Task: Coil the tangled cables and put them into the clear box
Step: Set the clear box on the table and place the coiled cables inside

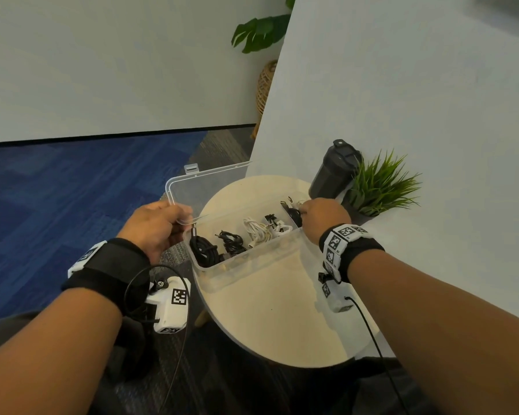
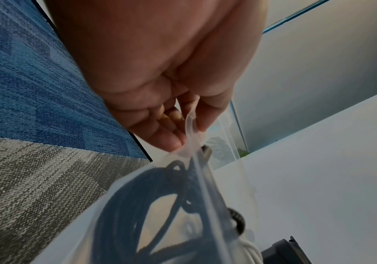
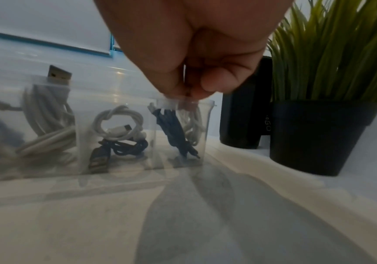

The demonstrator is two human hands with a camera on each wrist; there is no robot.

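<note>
The clear box (image 1: 252, 266) stands on a round pale table (image 1: 282, 324). In its compartments lie coiled cables: a black coil (image 1: 204, 250) at the left end, a white coil (image 1: 258, 232) in the middle, more black and white ones further right. The hinged lid (image 1: 210, 181) stands raised behind it. My left hand (image 1: 183, 223) pinches the lid's near corner edge (image 2: 191, 125) above the black coil (image 2: 138, 205). My right hand (image 1: 304, 212) curls over the box's right end; its fingertips (image 3: 178, 89) pinch the rim above a black bundle (image 3: 174, 132) and a white coil (image 3: 117, 123).
A black bottle (image 1: 333, 172) and a potted grass plant (image 1: 381, 184) stand at the table's far right, close behind my right hand. A white board leans behind them. The box's left end overhangs the table edge above blue and grey carpet (image 1: 72, 205).
</note>
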